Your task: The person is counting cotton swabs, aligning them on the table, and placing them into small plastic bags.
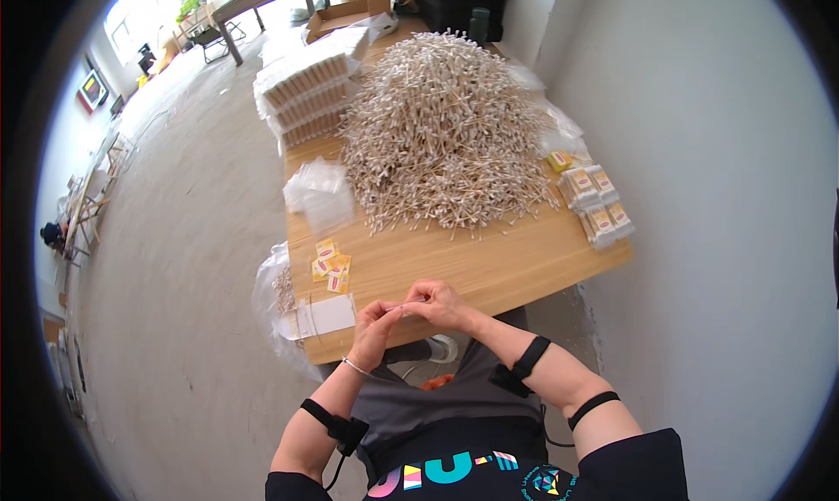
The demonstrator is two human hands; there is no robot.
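Observation:
My left hand point(376, 322) and my right hand point(437, 303) meet at the near edge of a wooden table point(489, 265). Between their fingertips they pinch a small clear plastic bag point(405, 308), which is hard to make out. A huge heap of cotton swabs point(441, 125) with wooden sticks fills the middle of the table beyond my hands. A few small yellow labels point(330, 265) lie just left of and beyond my left hand.
A pile of clear bags point(321, 191) lies left of the heap. Packed swab packets point(599, 204) sit at the table's right edge. Stacked filled packs point(306, 95) stand at the far left. A white box point(328, 316) rests at the near left corner.

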